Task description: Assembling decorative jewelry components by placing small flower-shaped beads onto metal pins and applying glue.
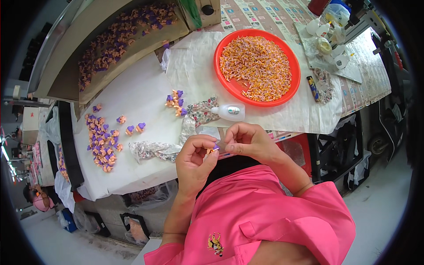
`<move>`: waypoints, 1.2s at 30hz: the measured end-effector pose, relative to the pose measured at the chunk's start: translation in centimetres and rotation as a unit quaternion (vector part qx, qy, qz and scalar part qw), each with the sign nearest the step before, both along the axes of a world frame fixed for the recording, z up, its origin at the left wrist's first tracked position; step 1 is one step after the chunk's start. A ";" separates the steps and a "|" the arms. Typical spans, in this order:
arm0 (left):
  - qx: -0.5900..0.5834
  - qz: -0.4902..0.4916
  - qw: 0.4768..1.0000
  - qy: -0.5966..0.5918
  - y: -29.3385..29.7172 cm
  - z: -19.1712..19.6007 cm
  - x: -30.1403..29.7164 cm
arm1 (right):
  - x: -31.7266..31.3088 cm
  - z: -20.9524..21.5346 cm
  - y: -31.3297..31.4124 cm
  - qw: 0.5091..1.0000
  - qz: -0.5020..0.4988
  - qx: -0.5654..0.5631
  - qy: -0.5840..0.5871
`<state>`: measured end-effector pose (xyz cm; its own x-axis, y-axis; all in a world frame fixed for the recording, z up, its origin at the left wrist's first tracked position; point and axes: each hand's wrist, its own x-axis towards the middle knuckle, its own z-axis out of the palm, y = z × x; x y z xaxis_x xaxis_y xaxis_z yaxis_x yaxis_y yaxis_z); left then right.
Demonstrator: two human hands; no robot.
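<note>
Near the table's front edge my left hand (194, 161) pinches a small purple-and-peach plastic figure part (215, 149) between thumb and fingers. Close beside it, on the right, the fingertips of my right hand (252, 142) are pressed together; whatever they hold is too small or hidden to name. Just beyond my hands a white squeeze bottle (230, 112) lies on its side, nozzle to the left, against a crumpled floral cloth (202, 111). To the left, a heap of similar purple-and-peach parts (102, 143) covers the white sheet, and a smaller group (176, 102) sits farther back.
A round red tray (217, 66) full of tiny orange and pink pieces stands beyond my right hand. At the back left, a curved machine (59, 73) holds many more figure parts. Several white bottles (340, 61) and a glue stick-like tube (313, 88) are at the right.
</note>
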<state>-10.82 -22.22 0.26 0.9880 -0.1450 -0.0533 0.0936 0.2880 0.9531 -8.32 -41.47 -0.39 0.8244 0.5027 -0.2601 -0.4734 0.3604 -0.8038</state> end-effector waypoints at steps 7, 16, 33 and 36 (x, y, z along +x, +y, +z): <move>0.042 0.032 0.998 -0.045 0.2 -0.4 -0.5 | -1.5 -0.4 0.3 0.998 -0.010 -0.040 -0.047; 0.081 0.036 0.995 -0.047 1.9 0.2 -0.2 | -1.6 0.0 0.7 0.998 -0.027 -0.056 -0.030; 0.343 0.122 0.914 -0.178 10.0 0.2 6.4 | -0.9 1.1 0.7 0.994 -0.065 -0.081 -0.024; 0.424 0.129 0.876 -0.189 11.0 0.7 8.2 | -0.7 1.2 0.1 0.990 -0.084 -0.099 -0.055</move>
